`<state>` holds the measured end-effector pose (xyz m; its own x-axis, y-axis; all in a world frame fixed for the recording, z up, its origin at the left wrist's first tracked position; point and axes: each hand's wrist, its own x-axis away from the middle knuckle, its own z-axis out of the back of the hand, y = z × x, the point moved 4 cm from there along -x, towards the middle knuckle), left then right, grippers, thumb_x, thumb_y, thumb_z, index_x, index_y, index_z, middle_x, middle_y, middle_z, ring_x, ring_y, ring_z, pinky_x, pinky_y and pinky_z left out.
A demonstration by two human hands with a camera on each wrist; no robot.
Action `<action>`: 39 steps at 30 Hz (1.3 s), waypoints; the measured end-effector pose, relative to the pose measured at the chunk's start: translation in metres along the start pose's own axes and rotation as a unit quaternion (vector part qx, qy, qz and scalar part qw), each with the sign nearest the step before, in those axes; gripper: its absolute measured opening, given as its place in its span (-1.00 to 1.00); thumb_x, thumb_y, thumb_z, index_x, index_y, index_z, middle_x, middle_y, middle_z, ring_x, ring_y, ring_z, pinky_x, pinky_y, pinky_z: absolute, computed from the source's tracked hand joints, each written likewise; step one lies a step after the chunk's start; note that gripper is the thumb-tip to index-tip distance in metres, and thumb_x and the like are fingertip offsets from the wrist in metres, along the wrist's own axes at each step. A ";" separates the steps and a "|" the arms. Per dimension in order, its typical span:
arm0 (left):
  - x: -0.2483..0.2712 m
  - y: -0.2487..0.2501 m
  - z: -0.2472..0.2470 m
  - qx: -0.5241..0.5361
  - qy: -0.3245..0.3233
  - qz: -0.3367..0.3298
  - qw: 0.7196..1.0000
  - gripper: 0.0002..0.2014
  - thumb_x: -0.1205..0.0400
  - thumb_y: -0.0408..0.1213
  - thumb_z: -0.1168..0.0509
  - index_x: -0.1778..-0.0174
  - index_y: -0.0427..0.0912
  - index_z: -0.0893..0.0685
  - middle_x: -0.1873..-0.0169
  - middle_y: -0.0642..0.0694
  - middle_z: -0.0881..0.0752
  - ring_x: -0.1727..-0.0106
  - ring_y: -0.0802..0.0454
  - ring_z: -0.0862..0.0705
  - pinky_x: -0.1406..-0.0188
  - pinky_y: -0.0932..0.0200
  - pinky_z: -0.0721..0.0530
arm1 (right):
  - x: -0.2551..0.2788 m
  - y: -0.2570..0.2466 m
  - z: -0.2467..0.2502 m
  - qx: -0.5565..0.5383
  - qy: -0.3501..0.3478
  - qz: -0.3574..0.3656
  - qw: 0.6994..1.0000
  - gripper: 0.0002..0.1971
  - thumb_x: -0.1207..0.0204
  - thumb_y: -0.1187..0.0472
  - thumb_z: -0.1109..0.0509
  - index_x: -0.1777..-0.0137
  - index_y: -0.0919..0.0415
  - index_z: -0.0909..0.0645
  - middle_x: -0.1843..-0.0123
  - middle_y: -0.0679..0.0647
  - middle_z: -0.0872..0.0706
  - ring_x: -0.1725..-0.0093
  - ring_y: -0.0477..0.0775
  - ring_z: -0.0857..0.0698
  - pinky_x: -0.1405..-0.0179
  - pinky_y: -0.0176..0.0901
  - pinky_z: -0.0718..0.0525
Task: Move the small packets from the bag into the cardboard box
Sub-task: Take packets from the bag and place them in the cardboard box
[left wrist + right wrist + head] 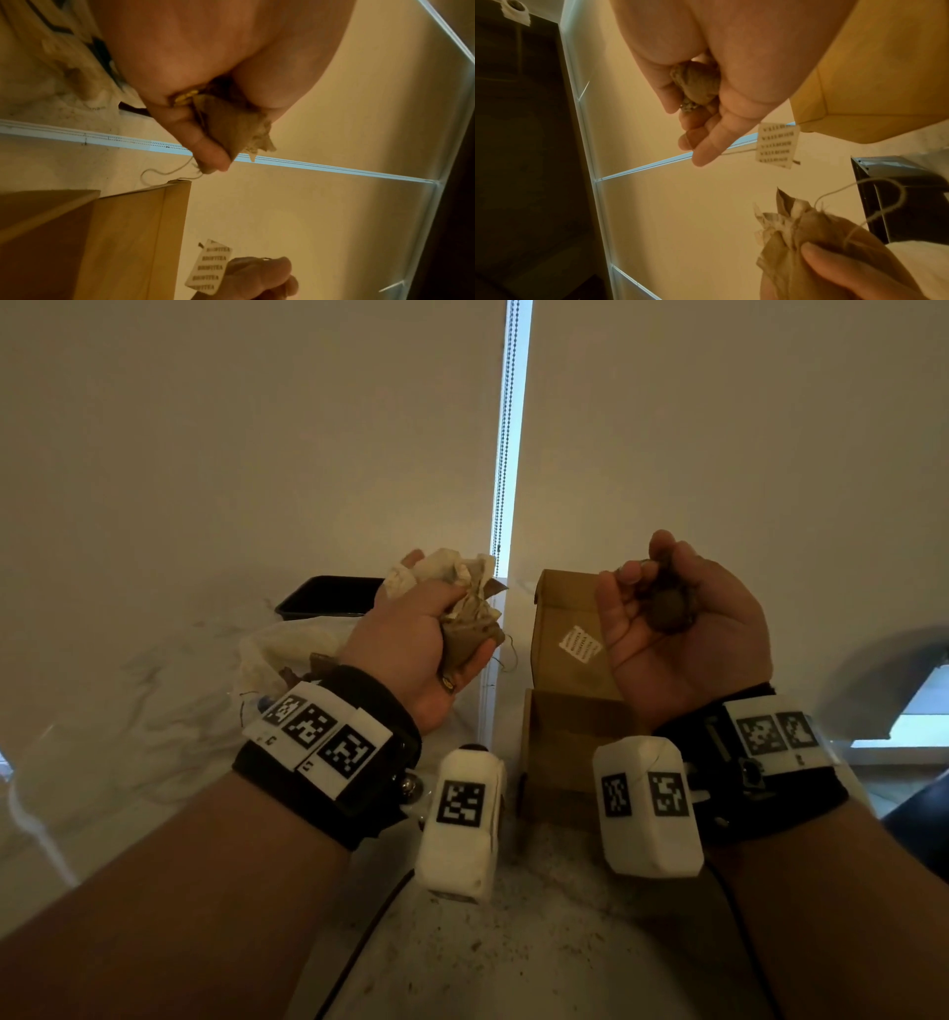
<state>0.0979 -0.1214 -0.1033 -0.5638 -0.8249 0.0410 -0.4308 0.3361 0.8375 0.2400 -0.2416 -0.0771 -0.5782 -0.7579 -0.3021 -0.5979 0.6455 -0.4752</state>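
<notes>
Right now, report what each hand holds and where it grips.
The left hand grips a bunch of crumpled packets around their middle. The right hand cups one small brown packet in curled fingers, its paper tag dangling.

Both forearms raised; left hand (411,634) fisted, right hand (688,629) palm-up, fingers (662,552) curled.

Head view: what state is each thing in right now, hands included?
Left hand: grip closed round a bunch of crumpled beige tea packets.
Right hand: palm up, fingers curled round a small round brown packet.
Brown cardboard box: open, lid flap upright.
Cream cloth bag: slumped on the table.
Black tray: on the table, contents hidden.
</notes>
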 end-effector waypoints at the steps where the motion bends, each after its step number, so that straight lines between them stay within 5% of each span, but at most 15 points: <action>1: 0.001 0.001 -0.001 -0.005 -0.013 -0.007 1.000 -0.62 -0.71 -0.27 -0.31 -0.47 0.01 -0.62 -0.12 -0.21 -0.82 0.20 -0.04 -0.86 0.48 0.21 -0.72 | 0.000 0.001 0.000 0.000 -0.003 -0.002 1.000 -0.82 -0.66 0.20 -0.22 0.02 0.26 -0.62 0.34 0.09 -0.65 0.32 0.03 -0.74 0.21 -0.07 -0.78; 3: 0.005 0.004 -0.006 -0.039 -0.054 -0.024 0.997 -0.67 -0.72 -0.36 -0.27 -0.31 0.12 -0.70 -0.07 -0.13 -0.84 0.15 -0.02 -0.85 0.45 0.18 -0.73 | 0.001 0.003 -0.002 0.000 -0.012 -0.008 1.000 -0.81 -0.65 0.19 -0.21 0.02 0.26 -0.63 0.32 0.10 -0.64 0.30 0.04 -0.75 0.18 -0.06 -0.78; 8: 0.011 -0.001 -0.015 -0.107 -0.078 -0.029 0.991 -0.76 -0.65 -0.53 -0.25 0.14 -0.14 -0.73 0.21 -0.19 -0.81 0.29 -0.07 -0.80 0.52 0.18 -0.72 | 0.004 0.010 -0.007 -0.001 -0.032 -0.028 0.999 -0.83 -0.52 0.19 -0.28 0.03 0.26 -0.63 0.32 0.10 -0.64 0.29 0.06 -0.75 0.16 -0.04 -0.79; 11: 0.015 -0.009 -0.021 -0.125 -0.102 -0.014 0.987 -0.88 -0.66 -0.42 -0.33 -0.05 -0.22 -0.75 0.15 -0.22 -0.81 0.29 -0.02 -0.80 0.47 0.21 -0.74 | 0.006 0.017 -0.010 0.003 -0.043 -0.044 0.998 -0.81 -0.45 0.18 -0.29 0.03 0.26 -0.62 0.34 0.10 -0.64 0.29 0.06 -0.75 0.16 -0.03 -0.80; 13: 0.018 -0.012 -0.024 -0.137 -0.119 -0.015 0.983 -0.78 -0.66 -0.32 -0.39 -0.18 -0.31 -0.74 0.16 -0.21 -0.82 0.29 0.01 -0.81 0.46 0.23 -0.73 | 0.008 0.022 -0.012 0.010 -0.049 -0.056 0.997 -0.81 -0.45 0.17 -0.30 0.02 0.26 -0.61 0.35 0.10 -0.65 0.30 0.05 -0.75 0.17 -0.04 -0.80; 19: 0.013 -0.016 -0.019 -0.190 -0.095 -0.039 0.976 -0.77 -0.69 -0.21 -0.38 -0.16 -0.29 -0.73 0.28 -0.14 -0.81 0.38 0.08 -0.80 0.49 0.22 -0.71 | 0.008 0.022 -0.012 -0.002 -0.065 -0.063 0.996 -0.80 -0.46 0.17 -0.28 0.02 0.26 -0.62 0.33 0.10 -0.66 0.29 0.06 -0.76 0.16 -0.04 -0.80; 26: 0.013 -0.021 -0.019 -0.231 -0.141 0.002 0.963 -0.79 -0.69 -0.39 -0.32 -0.17 -0.13 -0.79 0.04 -0.22 -0.85 0.20 -0.03 -0.83 0.39 0.15 -0.75 | 0.004 0.015 -0.010 -0.031 -0.072 -0.055 0.995 -0.80 -0.48 0.17 -0.28 0.02 0.27 -0.62 0.30 0.12 -0.65 0.25 0.08 -0.76 0.09 0.00 -0.80; 31: 0.015 -0.027 -0.022 -0.228 -0.200 0.003 0.953 -0.72 -0.70 -0.32 -0.34 -0.31 -0.29 -0.71 -0.09 -0.35 -0.81 0.01 -0.20 -0.82 0.17 0.04 -0.82 | 0.001 0.016 -0.008 -0.035 -0.072 -0.053 0.995 -0.80 -0.48 0.17 -0.30 0.01 0.27 -0.62 0.31 0.13 -0.68 0.24 0.09 -0.78 0.05 0.03 -0.80; 39: 0.013 -0.029 -0.023 -0.223 -0.215 -0.008 0.951 -0.62 -0.50 -0.26 -0.44 -0.20 -0.36 -0.74 -0.04 -0.36 -0.82 0.01 -0.22 -0.82 0.08 -0.02 -0.82 | 0.000 0.016 -0.006 -0.029 -0.066 -0.050 0.996 -0.81 -0.46 0.18 -0.30 0.03 0.27 -0.62 0.32 0.13 -0.68 0.22 0.11 -0.77 0.03 0.05 -0.80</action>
<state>0.1192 -0.1520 -0.1149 -0.8373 -0.5332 -0.1206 -0.1546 0.0194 0.9878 0.2276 -0.2308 -0.0798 -0.4388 -0.8215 -0.3641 -0.6823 0.5683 -0.4600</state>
